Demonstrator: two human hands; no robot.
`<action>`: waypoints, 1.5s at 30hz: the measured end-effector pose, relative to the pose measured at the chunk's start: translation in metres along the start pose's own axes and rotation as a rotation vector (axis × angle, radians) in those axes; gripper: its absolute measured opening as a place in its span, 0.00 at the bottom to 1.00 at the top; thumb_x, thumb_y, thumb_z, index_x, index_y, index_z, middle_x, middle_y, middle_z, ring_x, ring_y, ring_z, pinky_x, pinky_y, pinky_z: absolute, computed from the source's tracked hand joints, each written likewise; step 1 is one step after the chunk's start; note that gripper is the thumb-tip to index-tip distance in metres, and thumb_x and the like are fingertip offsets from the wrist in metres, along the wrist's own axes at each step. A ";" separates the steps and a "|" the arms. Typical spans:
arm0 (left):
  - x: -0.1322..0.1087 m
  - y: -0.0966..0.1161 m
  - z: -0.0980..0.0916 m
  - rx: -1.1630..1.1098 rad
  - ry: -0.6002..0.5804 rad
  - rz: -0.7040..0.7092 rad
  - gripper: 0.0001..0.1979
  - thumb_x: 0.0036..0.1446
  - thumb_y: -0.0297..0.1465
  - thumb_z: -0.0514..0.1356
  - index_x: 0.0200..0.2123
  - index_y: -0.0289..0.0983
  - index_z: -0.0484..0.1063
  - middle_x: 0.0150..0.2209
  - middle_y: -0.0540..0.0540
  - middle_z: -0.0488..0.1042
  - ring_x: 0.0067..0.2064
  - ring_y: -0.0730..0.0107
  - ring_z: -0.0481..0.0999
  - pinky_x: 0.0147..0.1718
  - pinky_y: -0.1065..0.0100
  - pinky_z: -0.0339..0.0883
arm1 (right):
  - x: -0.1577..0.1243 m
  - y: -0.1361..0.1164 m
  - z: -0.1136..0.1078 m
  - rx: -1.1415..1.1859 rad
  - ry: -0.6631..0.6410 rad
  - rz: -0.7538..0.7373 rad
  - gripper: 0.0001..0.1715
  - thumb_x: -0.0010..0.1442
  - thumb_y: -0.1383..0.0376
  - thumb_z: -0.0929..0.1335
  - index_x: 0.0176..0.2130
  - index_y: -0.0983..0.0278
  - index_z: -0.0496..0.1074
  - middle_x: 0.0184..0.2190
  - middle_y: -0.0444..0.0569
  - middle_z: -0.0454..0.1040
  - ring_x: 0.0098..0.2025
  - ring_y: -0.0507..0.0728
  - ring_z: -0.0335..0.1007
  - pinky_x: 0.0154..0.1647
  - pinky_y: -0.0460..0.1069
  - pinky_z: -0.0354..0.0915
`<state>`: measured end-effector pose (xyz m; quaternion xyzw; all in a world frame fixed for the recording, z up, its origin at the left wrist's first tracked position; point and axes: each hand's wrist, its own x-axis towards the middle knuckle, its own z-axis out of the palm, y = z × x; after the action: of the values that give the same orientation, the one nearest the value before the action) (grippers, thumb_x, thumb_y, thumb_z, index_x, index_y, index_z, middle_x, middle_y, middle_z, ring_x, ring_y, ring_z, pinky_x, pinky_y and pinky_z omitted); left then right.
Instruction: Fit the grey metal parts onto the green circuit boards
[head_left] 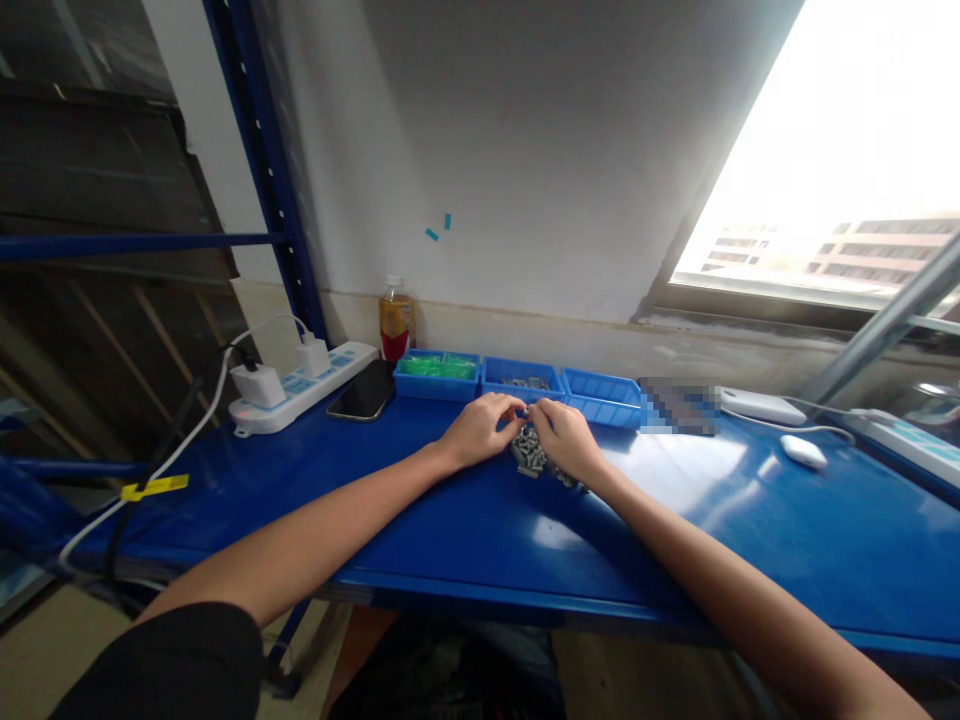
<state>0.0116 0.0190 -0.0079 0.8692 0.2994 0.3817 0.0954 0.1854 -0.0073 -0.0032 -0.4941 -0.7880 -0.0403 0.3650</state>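
My left hand (484, 430) and my right hand (564, 438) meet just in front of the blue bins, fingers pinched together. Between their fingertips is a small grey metal part (526, 411), too small to name exactly. Below lies a heap of short grey metal pieces (529, 456) on the blue table, partly covered by my right hand. The middle blue bin (521, 392), right behind my hands, holds similar grey pieces. To its left, a blue bin (437, 388) contains green plastic material (442, 367); a third blue bin (604, 410) stands on the right.
A power strip (345, 360) with plugged-in chargers, a phone (362, 391) and a drink bottle (397, 318) stand left. A white case (802, 452), a white device (761, 405) with cable and another power strip (911, 440) lie right. The table (450, 540) ends at a wall.
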 end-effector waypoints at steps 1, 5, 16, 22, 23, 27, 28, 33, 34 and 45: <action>0.000 0.001 0.000 0.003 0.003 -0.003 0.11 0.59 0.33 0.56 0.43 0.36 0.70 0.35 0.46 0.75 0.40 0.65 0.72 0.42 0.66 0.64 | 0.000 0.001 0.001 -0.026 0.003 0.002 0.18 0.64 0.63 0.59 0.23 0.61 0.63 0.21 0.46 0.71 0.26 0.54 0.68 0.28 0.47 0.57; 0.001 0.003 -0.003 0.019 -0.007 0.001 0.09 0.61 0.33 0.53 0.40 0.37 0.70 0.36 0.45 0.75 0.41 0.64 0.72 0.44 0.65 0.64 | 0.001 0.004 0.001 -0.036 -0.030 -0.023 0.20 0.65 0.62 0.58 0.23 0.61 0.63 0.21 0.45 0.71 0.26 0.54 0.68 0.28 0.47 0.57; 0.000 -0.002 -0.001 0.011 -0.056 -0.006 0.14 0.65 0.33 0.47 0.40 0.36 0.71 0.39 0.45 0.75 0.42 0.65 0.72 0.45 0.66 0.63 | 0.002 0.001 -0.011 -0.062 -0.042 -0.172 0.07 0.63 0.63 0.62 0.36 0.62 0.68 0.30 0.48 0.73 0.35 0.56 0.69 0.37 0.48 0.61; -0.002 -0.009 0.002 0.141 -0.249 0.070 0.13 0.61 0.28 0.53 0.47 0.40 0.72 0.43 0.44 0.73 0.46 0.63 0.70 0.46 0.64 0.63 | 0.011 0.041 -0.030 -0.276 0.153 0.021 0.12 0.61 0.61 0.62 0.31 0.63 0.70 0.30 0.51 0.73 0.35 0.59 0.68 0.37 0.51 0.60; -0.002 -0.009 0.002 0.154 -0.258 0.068 0.13 0.60 0.28 0.53 0.45 0.41 0.73 0.42 0.44 0.73 0.46 0.63 0.70 0.45 0.64 0.63 | 0.011 0.052 -0.032 -0.318 0.168 0.070 0.12 0.61 0.60 0.63 0.31 0.63 0.71 0.31 0.52 0.73 0.35 0.60 0.68 0.37 0.52 0.60; 0.000 -0.010 0.001 0.149 -0.217 0.018 0.07 0.58 0.28 0.56 0.38 0.38 0.74 0.39 0.44 0.74 0.43 0.62 0.70 0.44 0.64 0.63 | 0.009 0.078 -0.035 -0.382 0.224 0.160 0.14 0.60 0.61 0.63 0.42 0.66 0.70 0.37 0.57 0.72 0.39 0.63 0.68 0.38 0.54 0.62; 0.001 -0.010 0.002 0.120 -0.192 -0.004 0.06 0.57 0.28 0.57 0.36 0.37 0.73 0.38 0.44 0.75 0.42 0.63 0.71 0.44 0.64 0.64 | 0.008 0.077 -0.033 -0.363 0.227 0.145 0.16 0.60 0.61 0.63 0.45 0.66 0.69 0.38 0.57 0.72 0.40 0.63 0.68 0.39 0.55 0.62; 0.006 -0.008 0.006 -0.259 0.030 -0.237 0.05 0.55 0.30 0.59 0.36 0.34 0.71 0.33 0.47 0.75 0.35 0.68 0.73 0.36 0.69 0.66 | 0.007 0.038 -0.020 -0.200 0.116 -0.060 0.14 0.62 0.62 0.61 0.45 0.64 0.68 0.38 0.54 0.72 0.42 0.61 0.68 0.43 0.54 0.63; 0.006 -0.007 0.008 -0.346 0.066 -0.276 0.07 0.55 0.31 0.60 0.36 0.34 0.71 0.33 0.47 0.75 0.35 0.69 0.73 0.35 0.69 0.66 | 0.006 0.028 -0.018 -0.175 0.080 -0.101 0.12 0.62 0.62 0.62 0.44 0.64 0.68 0.37 0.53 0.72 0.41 0.61 0.68 0.43 0.54 0.63; 0.004 -0.002 0.011 -0.600 -0.003 -0.373 0.19 0.58 0.44 0.55 0.32 0.33 0.71 0.30 0.46 0.75 0.35 0.66 0.74 0.35 0.69 0.66 | -0.002 0.002 -0.012 -0.119 0.013 -0.242 0.06 0.61 0.64 0.64 0.39 0.63 0.67 0.35 0.51 0.72 0.37 0.58 0.68 0.39 0.51 0.62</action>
<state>0.0211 0.0243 -0.0140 0.7335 0.3275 0.4271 0.4150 0.1937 -0.0128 0.0042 -0.4159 -0.8357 -0.1339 0.3326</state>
